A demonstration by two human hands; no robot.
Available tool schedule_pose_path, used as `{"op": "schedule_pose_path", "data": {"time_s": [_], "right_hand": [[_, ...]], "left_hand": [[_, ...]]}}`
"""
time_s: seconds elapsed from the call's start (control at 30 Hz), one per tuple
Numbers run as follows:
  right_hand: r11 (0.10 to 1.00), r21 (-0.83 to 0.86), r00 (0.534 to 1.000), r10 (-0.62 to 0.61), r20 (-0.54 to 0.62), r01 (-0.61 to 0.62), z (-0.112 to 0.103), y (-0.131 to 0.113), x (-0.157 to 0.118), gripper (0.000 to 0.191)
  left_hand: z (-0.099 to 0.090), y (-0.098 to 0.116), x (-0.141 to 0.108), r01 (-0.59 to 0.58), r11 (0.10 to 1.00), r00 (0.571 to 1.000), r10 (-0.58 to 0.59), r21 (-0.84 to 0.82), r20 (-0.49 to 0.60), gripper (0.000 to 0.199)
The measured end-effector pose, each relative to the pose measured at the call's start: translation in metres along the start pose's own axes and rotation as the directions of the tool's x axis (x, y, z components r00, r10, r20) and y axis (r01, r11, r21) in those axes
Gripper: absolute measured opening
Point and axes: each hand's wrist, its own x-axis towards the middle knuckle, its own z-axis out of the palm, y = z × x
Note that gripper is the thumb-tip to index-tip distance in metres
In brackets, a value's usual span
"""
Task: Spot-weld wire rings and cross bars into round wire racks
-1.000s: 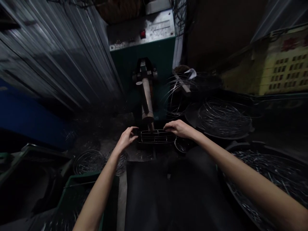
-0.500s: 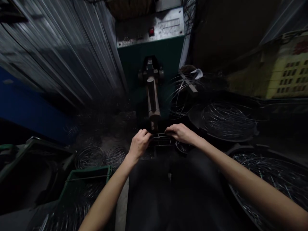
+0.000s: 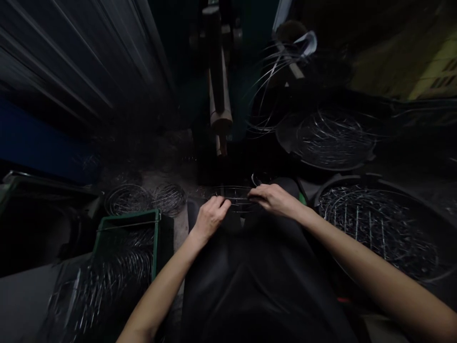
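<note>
A round wire piece [image 3: 240, 198] of thin metal wires spans the gap between my two hands, above my dark apron. My left hand [image 3: 210, 214] is closed on its left side, fingers curled over the wires. On its right side my right hand [image 3: 273, 197] pinches it. The far end of the machine arm [image 3: 221, 119] hangs beyond the wire piece, apart from it. Fine detail of the wires is blurred and dark.
At the left, a green crate [image 3: 156, 247] holds many wire pieces, with wire coils [image 3: 128, 199] behind it. Two dark basins at the right, the far one [image 3: 303, 159] and the near one [image 3: 442, 276], hold wire parts. Loose wires [image 3: 267, 76] stick out beside the machine.
The view has tilted down, so the machine sits higher in the picture. Both hands still hold the wire piece, now farther from the machine arm and closer to my lap.
</note>
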Motion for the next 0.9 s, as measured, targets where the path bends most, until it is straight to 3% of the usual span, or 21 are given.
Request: {"op": "schedule_pose_path", "data": {"time_s": [0.27, 0.4, 0.53, 0.73, 0.9], "right_hand": [[1.000, -0.009, 1.000, -0.015, 0.025, 0.016, 0.002, -0.002, 0.008, 0.020], [1.000, -0.007, 0.999, -0.011, 0.044, 0.012, 0.003, -0.003, 0.006, 0.020], [1.000, 0.025, 0.999, -0.019, 0.051, 0.017, 0.004, -0.002, 0.003, 0.021], [0.999, 0.038, 0.999, -0.027, 0.041, 0.025, 0.004, 0.000, 0.003, 0.021], [0.999, 0.040, 1.000, -0.029, 0.003, 0.029, 0.004, 0.001, 0.005, 0.021]], "left_hand": [[0.006, -0.002, -0.010, -0.006, 0.999, 0.991, 0.013, 0.051, -0.135, 0.023], [0.010, 0.001, -0.012, 0.038, 0.999, 0.985, -0.035, 0.018, -0.170, 0.025], [0.012, 0.005, -0.012, 0.090, 0.994, 0.981, -0.099, -0.061, -0.166, 0.027], [0.007, 0.001, -0.012, 0.089, 0.992, 0.981, -0.102, -0.087, -0.164, 0.019], [0.012, 0.002, -0.015, 0.070, 0.993, 0.986, -0.084, -0.099, -0.147, 0.026]]}}
